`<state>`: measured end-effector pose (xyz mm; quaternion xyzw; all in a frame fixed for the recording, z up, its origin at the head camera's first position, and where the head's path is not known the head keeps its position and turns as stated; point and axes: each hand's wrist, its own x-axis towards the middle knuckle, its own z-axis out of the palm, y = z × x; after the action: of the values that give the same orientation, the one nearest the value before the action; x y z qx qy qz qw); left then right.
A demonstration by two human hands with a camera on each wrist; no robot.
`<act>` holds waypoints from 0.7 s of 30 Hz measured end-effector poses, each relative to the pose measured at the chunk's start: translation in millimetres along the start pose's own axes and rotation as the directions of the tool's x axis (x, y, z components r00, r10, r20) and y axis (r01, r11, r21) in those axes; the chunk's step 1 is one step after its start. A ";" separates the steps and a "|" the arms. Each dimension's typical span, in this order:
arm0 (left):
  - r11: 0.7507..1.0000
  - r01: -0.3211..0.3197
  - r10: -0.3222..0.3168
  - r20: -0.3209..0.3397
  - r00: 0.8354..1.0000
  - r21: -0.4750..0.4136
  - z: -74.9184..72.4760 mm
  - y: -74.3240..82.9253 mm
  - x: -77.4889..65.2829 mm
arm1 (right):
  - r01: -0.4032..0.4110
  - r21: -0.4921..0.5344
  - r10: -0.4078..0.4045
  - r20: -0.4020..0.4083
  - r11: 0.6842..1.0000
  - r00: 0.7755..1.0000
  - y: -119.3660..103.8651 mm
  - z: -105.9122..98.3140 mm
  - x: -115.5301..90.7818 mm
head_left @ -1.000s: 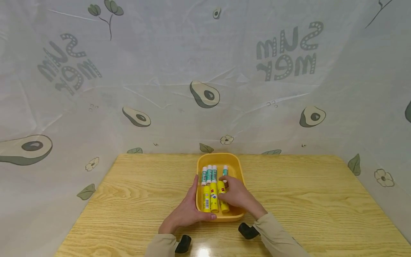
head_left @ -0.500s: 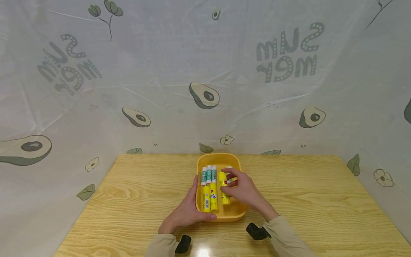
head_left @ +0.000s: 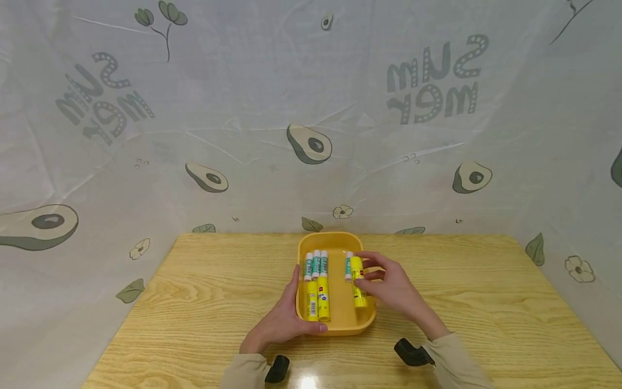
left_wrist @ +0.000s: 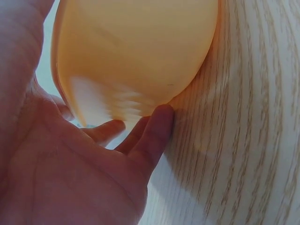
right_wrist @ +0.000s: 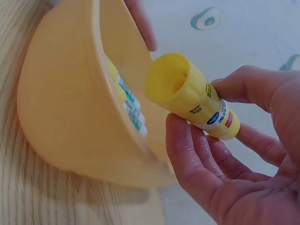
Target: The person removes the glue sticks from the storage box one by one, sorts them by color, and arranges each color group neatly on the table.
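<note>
A yellow plastic bin (head_left: 342, 316) stands on the table. My left hand (head_left: 282, 321) holds its near-left corner, thumb along the near rim and fingers against the outer left wall. Between thumb and fingertips, my right hand (head_left: 396, 286) grips a yellow glue stick (right_wrist: 201, 103) by its sides. In the head view the stick appears over the bin's right side, its hollow end toward me. Inside the bin, two yellow glue sticks (head_left: 323, 300) lie at the near left. Behind them are three smaller white-and-green glue sticks (head_left: 317, 265); another white-and-green stick (head_left: 349, 266) lies at the right.
The wooden table (head_left: 218, 286) extends to both sides of the bin. Behind it and at the sides hangs a pale sheet (head_left: 272, 97) printed with avocados. Each wrist carries a black mount (head_left: 413, 354).
My right hand has lifted the yellow glue stick from beside the other two and carried it rightward. The right white-and-green stick has shifted right. My left hand has stayed put.
</note>
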<state>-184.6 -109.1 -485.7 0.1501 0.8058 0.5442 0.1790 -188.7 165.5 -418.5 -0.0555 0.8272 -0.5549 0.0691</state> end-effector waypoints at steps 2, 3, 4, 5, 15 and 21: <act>1.000 -0.001 0.001 0.002 1.000 0.003 0.0 -0.7 -0.1 | -0.003 0.005 0.003 -0.003 1.000 1.000 2.2 -5.1 -3.1; 1.000 -0.001 0.001 0.003 1.000 0.004 0.0 -1.1 -0.3 | -0.002 0.008 0.002 -0.004 1.000 1.000 3.5 -7.6 -4.6; 1.000 -0.002 0.002 0.004 1.000 0.005 -0.1 -1.4 -0.5 | -0.002 0.011 0.002 -0.006 1.000 1.000 4.7 -9.9 -6.3; 1.000 -0.003 0.003 0.005 1.000 0.006 -0.2 -1.8 -0.7 | 0.006 0.012 -0.006 -0.005 1.000 1.000 6.3 -12.1 -7.9; 1.000 -0.006 0.006 0.019 1.000 -0.012 -1.3 -2.3 -1.0 | 0.023 0.033 -0.022 -0.031 0.999 0.999 21.3 -32.1 -20.4; 1.000 0.001 -0.001 0.016 1.000 -0.013 -1.0 -2.0 0.1 | 0.007 0.037 -0.006 -0.026 0.999 1.000 31.6 -41.4 -26.9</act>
<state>-185.2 -110.6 -487.2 0.1531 0.8008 0.5482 0.1866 -170.0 219.6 -430.8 -0.0498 0.8173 -0.5711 0.0577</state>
